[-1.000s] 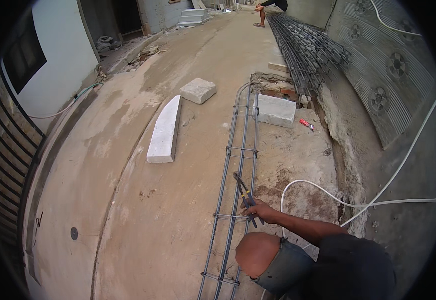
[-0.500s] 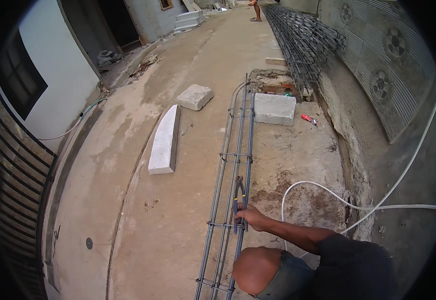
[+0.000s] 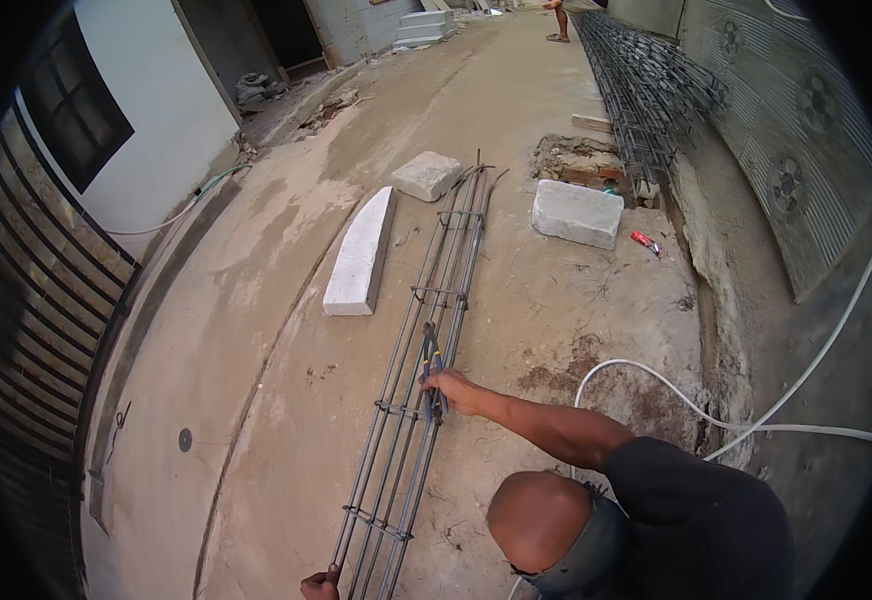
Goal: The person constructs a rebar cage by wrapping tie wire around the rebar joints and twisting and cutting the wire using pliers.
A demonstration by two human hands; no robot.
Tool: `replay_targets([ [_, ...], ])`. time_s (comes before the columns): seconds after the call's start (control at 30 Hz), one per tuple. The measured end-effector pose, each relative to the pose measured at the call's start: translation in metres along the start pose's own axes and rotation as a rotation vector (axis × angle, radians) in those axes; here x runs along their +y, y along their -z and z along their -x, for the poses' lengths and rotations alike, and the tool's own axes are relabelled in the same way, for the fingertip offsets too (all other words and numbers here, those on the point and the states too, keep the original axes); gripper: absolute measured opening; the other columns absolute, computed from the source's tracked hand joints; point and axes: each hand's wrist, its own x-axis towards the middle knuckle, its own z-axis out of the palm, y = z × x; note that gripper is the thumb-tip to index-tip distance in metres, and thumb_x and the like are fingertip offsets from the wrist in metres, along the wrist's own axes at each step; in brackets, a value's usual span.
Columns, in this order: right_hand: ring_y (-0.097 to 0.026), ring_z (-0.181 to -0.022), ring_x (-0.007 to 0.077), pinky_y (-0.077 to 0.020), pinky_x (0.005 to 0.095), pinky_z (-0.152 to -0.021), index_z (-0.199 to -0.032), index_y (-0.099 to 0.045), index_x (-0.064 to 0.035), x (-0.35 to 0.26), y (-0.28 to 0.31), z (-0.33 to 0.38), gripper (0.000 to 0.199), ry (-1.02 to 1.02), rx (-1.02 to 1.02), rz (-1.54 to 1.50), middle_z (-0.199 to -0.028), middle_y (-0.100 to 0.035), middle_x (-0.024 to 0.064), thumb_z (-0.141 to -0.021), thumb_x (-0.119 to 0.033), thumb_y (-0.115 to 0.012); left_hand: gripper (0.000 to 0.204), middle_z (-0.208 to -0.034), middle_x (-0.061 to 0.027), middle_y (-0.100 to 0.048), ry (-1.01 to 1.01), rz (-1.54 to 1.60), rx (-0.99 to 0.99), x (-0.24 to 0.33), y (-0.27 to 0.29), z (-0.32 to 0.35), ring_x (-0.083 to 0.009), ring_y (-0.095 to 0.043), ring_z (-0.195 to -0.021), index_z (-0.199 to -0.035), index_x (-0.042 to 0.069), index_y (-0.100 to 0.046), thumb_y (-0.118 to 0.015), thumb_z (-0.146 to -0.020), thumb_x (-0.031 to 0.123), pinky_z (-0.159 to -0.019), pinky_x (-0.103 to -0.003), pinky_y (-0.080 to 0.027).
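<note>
At the lower edge, my left hand (image 3: 320, 586) is closed round the outer left bar of a long, narrow rebar cage (image 3: 439, 292). Only its fist shows; the wrist is cut off. My right hand is out of the picture. The cage lies slanting over the concrete, its bars joined by square stirrups. A co-worker bends in from the lower right, and that person's hand (image 3: 448, 390) holds dark pincers (image 3: 430, 345) with yellow bands on the handles, over the cage at a stirrup. The near end of the cage runs out of view.
Pale blocks (image 3: 359, 255) (image 3: 428, 176) lie left of the cage, and another block (image 3: 577, 213) sits right beside a broken hole. A white hose (image 3: 656, 378) loops on the right. More rebar cages (image 3: 641, 85) are stacked along the right wall. A black gate (image 3: 46, 330) borders the left.
The rebar cage has swung left, away from the block by the hole. The co-worker's hand and pincers have moved left with it. My left hand has come into view on the cage.
</note>
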Motion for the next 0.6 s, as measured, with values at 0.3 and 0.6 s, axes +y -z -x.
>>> replay_targets([
  [0.3,-0.057,-0.079,0.0201,-0.0468,0.0430,-0.064,-0.098,-0.055,-0.0059,-0.021,-0.018,0.015,0.020,-0.066,-0.015,0.546,-0.088,-0.057,0.0065,-0.083,-0.018,-0.059,0.055,-0.094,-0.0222,-0.067,-0.125,-0.233,-0.001,0.013,0.042,0.027,-0.0340,-0.065,-0.091,-0.117,0.006,-0.062,-0.074,-0.075,0.040,-0.080,-0.043,-0.051],
  [0.6,-0.054,-0.054,0.0166,-0.0440,0.0308,-0.051,-0.114,-0.043,-0.0040,-0.114,-0.168,0.131,0.030,0.467,-0.299,1.417,-0.070,-0.057,0.0092,-0.086,-0.008,-0.054,0.032,-0.091,-0.0162,-0.070,0.153,-0.189,0.371,-0.081,0.252,0.187,-0.0242,-0.067,-0.074,-0.109,0.002,-0.066,-0.067,-0.084,0.023,-0.069,-0.033,-0.053],
])
